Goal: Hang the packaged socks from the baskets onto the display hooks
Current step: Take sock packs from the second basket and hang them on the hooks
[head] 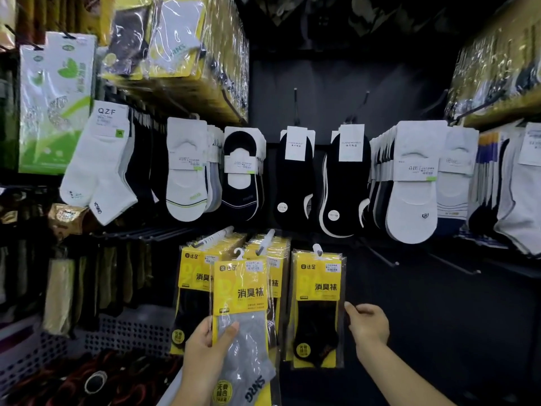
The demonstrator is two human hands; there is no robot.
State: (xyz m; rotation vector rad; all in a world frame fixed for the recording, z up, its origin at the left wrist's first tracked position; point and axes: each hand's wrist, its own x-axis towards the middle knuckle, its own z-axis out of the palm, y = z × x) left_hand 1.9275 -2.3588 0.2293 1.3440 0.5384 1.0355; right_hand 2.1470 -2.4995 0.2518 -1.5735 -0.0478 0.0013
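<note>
My left hand (209,344) grips a yellow-carded pack of grey socks (241,317) by its left edge, thumb across the front. The pack's white hanger tab is raised in front of two hooks loaded with the same yellow packs (272,273). To the right, a yellow pack of black socks (317,309) hangs alone on a hook (317,250). My right hand (367,323) is beside that pack's right edge, fingers loosely curled, fingertips touching or nearly touching it and holding nothing.
A grey perforated basket (123,326) stands at lower left with dark red and black goods inside. Rows of white and black no-show socks (345,183) hang above. Bare hooks (383,256) stick out at right. Bagged yellow packs fill the upper shelves.
</note>
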